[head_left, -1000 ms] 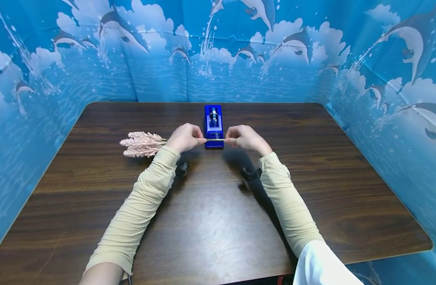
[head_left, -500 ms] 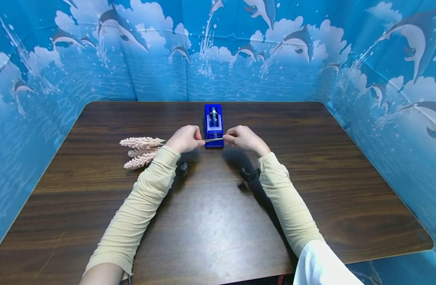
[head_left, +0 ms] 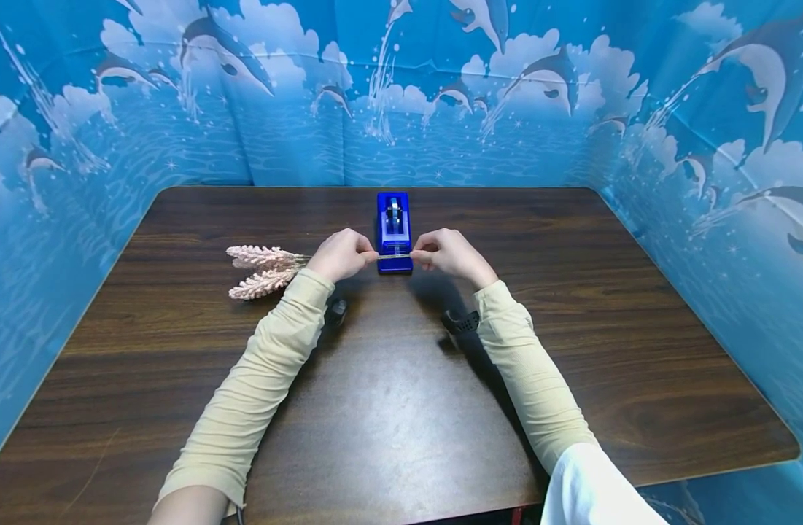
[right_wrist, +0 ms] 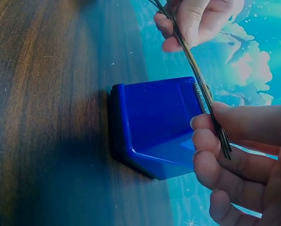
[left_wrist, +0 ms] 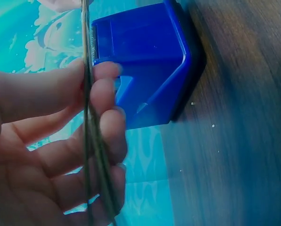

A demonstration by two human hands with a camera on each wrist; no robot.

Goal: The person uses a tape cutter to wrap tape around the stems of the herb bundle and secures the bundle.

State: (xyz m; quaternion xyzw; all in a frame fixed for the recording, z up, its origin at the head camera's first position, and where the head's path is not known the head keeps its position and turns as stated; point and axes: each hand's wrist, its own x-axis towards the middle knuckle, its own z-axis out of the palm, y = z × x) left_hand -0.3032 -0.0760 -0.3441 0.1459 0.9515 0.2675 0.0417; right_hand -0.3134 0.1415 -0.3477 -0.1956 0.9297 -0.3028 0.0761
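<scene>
A small bunch of artificial flowers [head_left: 263, 283] with pale pink heads points leftward, its thin stems [right_wrist: 194, 66] running across between both hands. Near the head end, the left hand [head_left: 340, 255] pinches the stems between thumb and fingers. At the cut ends, the right hand [head_left: 455, 257] pinches them likewise, with the tips poking past its fingers in the right wrist view. Right behind the stems stands a blue tape dispenser [head_left: 393, 226] with a toothed cutter edge. In the right wrist view the stems pass close by that edge; whether they touch it I cannot tell.
The dark wooden table [head_left: 388, 408] carries the dispenser near its back middle. A blue curtain [head_left: 401, 95] printed with dolphins hangs behind and around the table. Black wrist straps [head_left: 462, 321] hang beneath the forearms.
The flower heads have shifted and turned, first spreading apart, then bunching into fewer visible spikes slightly further right. The stems have tilted and levelled again; both hands keep their pinch.
</scene>
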